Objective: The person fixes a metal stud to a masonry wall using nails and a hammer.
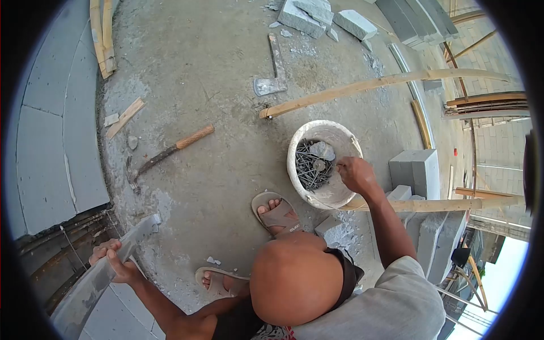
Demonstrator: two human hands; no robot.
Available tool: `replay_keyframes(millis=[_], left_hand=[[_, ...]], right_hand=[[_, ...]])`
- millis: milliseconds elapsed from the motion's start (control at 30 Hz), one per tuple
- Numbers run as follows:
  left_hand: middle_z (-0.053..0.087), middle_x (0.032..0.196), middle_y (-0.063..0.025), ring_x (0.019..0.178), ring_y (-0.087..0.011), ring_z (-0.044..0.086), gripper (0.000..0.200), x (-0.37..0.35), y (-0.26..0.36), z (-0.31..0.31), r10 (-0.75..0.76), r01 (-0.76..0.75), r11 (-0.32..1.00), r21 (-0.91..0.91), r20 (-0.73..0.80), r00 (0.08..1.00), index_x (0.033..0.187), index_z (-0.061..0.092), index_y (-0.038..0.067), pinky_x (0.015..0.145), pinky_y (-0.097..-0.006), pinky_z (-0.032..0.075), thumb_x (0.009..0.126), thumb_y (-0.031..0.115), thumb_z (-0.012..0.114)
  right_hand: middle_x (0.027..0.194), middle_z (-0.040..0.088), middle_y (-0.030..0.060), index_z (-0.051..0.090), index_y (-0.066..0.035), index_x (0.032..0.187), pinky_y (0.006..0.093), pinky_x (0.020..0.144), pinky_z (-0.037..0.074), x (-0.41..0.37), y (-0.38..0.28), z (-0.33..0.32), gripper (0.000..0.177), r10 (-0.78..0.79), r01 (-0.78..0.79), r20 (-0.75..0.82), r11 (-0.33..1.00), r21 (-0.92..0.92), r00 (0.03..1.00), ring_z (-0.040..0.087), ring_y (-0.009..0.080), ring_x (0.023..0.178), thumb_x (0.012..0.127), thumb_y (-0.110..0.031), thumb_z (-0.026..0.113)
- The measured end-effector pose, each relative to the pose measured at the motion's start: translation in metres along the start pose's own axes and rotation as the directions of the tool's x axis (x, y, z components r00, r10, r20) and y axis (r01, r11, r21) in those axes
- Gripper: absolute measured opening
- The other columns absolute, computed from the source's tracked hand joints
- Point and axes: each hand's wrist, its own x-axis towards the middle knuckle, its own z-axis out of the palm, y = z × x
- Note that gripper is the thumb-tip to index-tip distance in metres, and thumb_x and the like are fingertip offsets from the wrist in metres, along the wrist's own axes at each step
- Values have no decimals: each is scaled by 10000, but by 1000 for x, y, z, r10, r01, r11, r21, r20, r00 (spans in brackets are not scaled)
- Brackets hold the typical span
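Note:
My left hand (113, 262) is wrapped round the edge of a long grey plank (122, 252), which slants up from the lower left corner to the floor. My right hand (357, 174) is over the right side of a white bucket (292, 164), fingers closed together; what they hold, if anything, is too small to make out. Inside the bucket lie many nails (310, 170) and a few pale lumps of rubble (322, 150). A claw hammer (173, 150) with a ribbed brown handle lies on the floor left of the bucket.
A hatchet-like tool (275, 68) lies beyond the bucket. A long wooden strip (368, 86) slants behind it, another (430, 204) runs on the right. Grey blocks (416, 170) stand at right; broken pieces (306, 17) lie far back. A grey block wall (56, 124) borders the left.

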Motion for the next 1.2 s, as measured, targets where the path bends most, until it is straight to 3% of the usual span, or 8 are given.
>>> replay_keyframes(millis=[233,400,533,633,700,900,1033,1200], left_hand=[[582,937,-133,877,-246,641,186,-17,-13,-8,-67,69,986,151,-20,998,1028,484,1,839,-404,514,874,40,581],[552,1000,-133,941,-283,634,273,-27,-23,-14,-108,111,970,218,-25,994,1104,466,-6,895,-431,493,869,59,589],[592,1028,-164,1010,-311,620,328,-31,-30,-20,-99,91,965,248,23,995,1153,465,-18,948,-461,467,862,61,595],[612,1033,-172,1029,-320,614,374,-32,-27,-18,-140,135,953,270,-2,990,1194,457,-24,975,-483,450,859,65,598],[613,1033,-169,1030,-321,614,399,-32,-25,-16,-133,128,953,276,-1,991,1214,450,-26,981,-487,447,857,69,602],[612,1022,-166,1039,-320,611,459,-31,-20,-9,-123,124,952,281,-24,992,1251,436,-40,997,-496,440,852,88,622],[612,1035,-179,1040,-313,608,464,-33,-21,-12,-131,129,933,337,-14,991,1248,437,-48,994,-490,440,852,99,631],[611,1039,-182,1040,-305,604,463,-34,-20,-9,-175,180,928,326,-44,984,1249,437,-48,995,-482,432,857,103,632]], right_hand=[[889,693,185,725,-119,947,465,771,520,26,21,53,181,13,-14,30,998,56,999,666,380,844,861,-192,582],[844,682,205,716,-83,929,462,744,515,36,31,64,169,73,-64,108,995,-80,991,665,381,808,846,-196,621],[906,695,182,718,-111,944,470,780,525,37,21,60,173,66,-63,112,998,-31,992,670,377,875,834,-190,610],[899,696,172,703,-104,930,458,781,525,33,6,51,160,22,-21,55,1000,-13,998,668,368,864,835,-192,610],[905,694,162,693,-100,916,438,795,522,27,-7,41,149,-116,102,66,977,187,991,662,356,864,833,-195,614],[1004,688,124,708,-113,960,423,833,510,30,-7,61,179,-332,307,110,931,197,937,650,328,936,835,-181,599],[1019,688,111,717,-124,976,426,842,507,27,-6,64,197,-237,224,164,970,91,958,647,324,954,843,-178,581],[1004,683,133,695,-128,1031,437,844,505,20,-7,64,221,-167,163,12,974,160,986,645,335,949,864,-186,562]])
